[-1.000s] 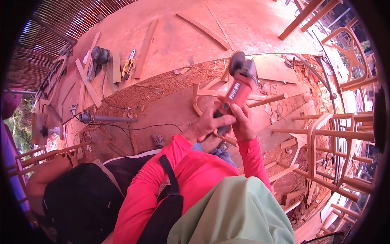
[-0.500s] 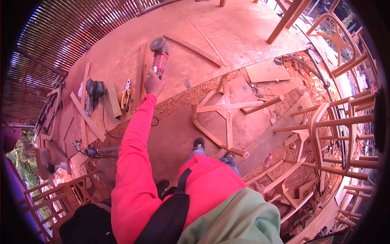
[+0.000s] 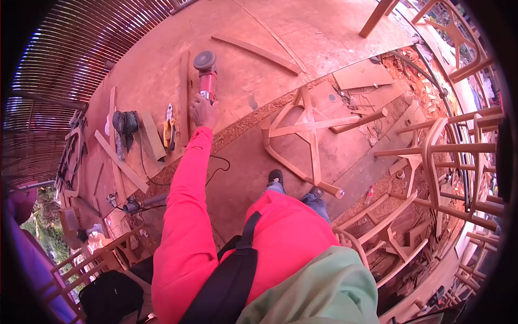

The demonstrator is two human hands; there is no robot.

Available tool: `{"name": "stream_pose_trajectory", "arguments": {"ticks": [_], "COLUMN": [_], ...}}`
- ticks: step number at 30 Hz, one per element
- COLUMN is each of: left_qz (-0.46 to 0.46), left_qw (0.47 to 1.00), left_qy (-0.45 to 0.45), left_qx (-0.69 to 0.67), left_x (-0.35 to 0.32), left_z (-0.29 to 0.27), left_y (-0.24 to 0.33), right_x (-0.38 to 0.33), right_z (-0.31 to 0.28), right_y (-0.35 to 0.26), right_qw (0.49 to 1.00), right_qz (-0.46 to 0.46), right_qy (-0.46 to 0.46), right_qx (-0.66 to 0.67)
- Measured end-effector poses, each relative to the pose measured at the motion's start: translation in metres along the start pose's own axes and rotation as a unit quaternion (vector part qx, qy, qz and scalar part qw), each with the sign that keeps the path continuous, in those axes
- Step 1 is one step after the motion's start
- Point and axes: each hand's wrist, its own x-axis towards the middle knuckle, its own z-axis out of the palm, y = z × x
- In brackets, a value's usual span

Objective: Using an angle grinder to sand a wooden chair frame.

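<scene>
My left hand (image 3: pixel 204 112), at the end of an outstretched red sleeve, is closed round the body of a red angle grinder (image 3: pixel 208 83). The grinder's round dark disc (image 3: pixel 204 60) points away from me, over the wooden worktop (image 3: pixel 259 70). Low on the right, my right hand (image 3: pixel 342 237) is partly hidden by my clothing. Its fingers appear closed on the curved end of a wooden chair frame (image 3: pixel 384 224). Ahead of my feet, another wooden chair frame (image 3: pixel 308 127) with crossed braces lies against the worktop's near edge.
Yellow-handled pliers (image 3: pixel 169 129), a dark coil of cord (image 3: pixel 126 123) and several wood strips (image 3: pixel 253 53) lie on the worktop. A grey pipe (image 3: pixel 144 203) and black cable are left of my arm. Chair frames (image 3: pixel 431 151) crowd the right, above wood scraps and shavings.
The whole view has shifted slightly. My left hand still holds the grinder, now turned more upright in the picture. More of the curved chair frame shows by my right hand.
</scene>
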Motion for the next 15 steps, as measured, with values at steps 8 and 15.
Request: {"name": "stream_pose_trajectory", "arguments": {"ticks": [8,15], "left_qz": [0.251,0.427], "left_qw": [0.921,0.869], "left_qy": [0.137,-0.120], "left_qx": [-0.264,-0.217], "left_x": [-0.058,-0.140], "left_z": [-0.010,0.038], "left_y": [0.037,0.070], "right_x": [-0.033,-0.112], "right_z": [0.022,0.030], "right_y": [-0.262,-0.448], "right_qw": [0.850,0.568], "right_qz": [-0.002,-0.139], "right_qy": [-0.183,-0.400], "right_qx": [0.494,0.706]}}
